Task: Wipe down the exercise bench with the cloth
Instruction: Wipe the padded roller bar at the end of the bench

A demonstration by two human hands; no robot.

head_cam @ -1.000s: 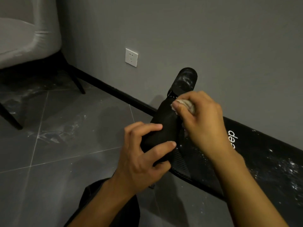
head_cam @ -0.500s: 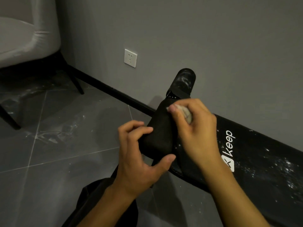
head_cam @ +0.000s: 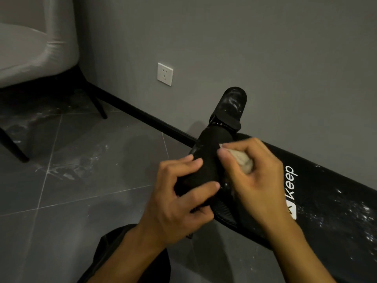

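Gripping the black cylindrical foam pad [head_cam: 210,156] at the end of the long black padded exercise bench [head_cam: 330,205], my left hand [head_cam: 179,203] curls round it, fingers over the far side and thumb across the near side. My right hand [head_cam: 257,180] bunches the small beige cloth [head_cam: 243,163] between thumb and curled fingers and presses it against the right flank of the same pad, just beside my left fingertips. Only a crumpled lobe of the cloth shows between thumb and forefinger; the rest is hidden in my palm. The bench runs to the right along the foot of the grey wall [head_cam: 265,48]; its surface carries white "keep" lettering near my right wrist and scattered white specks farther right. A second, glossier black pad [head_cam: 233,103] rises behind the gripped one, tilted toward the wall. A white wall socket [head_cam: 165,74] sits above the black skirting board [head_cam: 132,111]. At upper left stands a grey upholstered chair [head_cam: 34,52] on thin black legs. The dark grey tiled floor [head_cam: 85,190] bears whitish smears. My dark trouser leg [head_cam: 114,254] shows at the lower edge.
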